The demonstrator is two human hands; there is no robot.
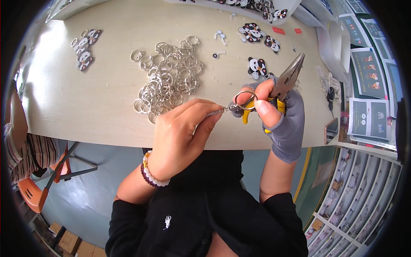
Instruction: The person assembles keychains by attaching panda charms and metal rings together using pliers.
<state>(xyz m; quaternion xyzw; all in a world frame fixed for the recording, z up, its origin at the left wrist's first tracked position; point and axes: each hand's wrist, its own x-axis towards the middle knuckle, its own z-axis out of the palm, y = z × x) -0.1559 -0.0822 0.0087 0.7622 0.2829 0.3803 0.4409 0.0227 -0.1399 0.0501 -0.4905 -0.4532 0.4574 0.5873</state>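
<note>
Clearly, in the head view, the ring and its short chain run sideways, long axis tilting slightly up to the right, between both hands. The left hand pinches a thin flat piece at the chain's left end, beyond its fingertips. The gloved right hand is closed around yellow-handled pliers, nose pointing up and right; its bare thumb and fingertips meet the ring's right side. More rings lie piled beyond the left hand.
</note>
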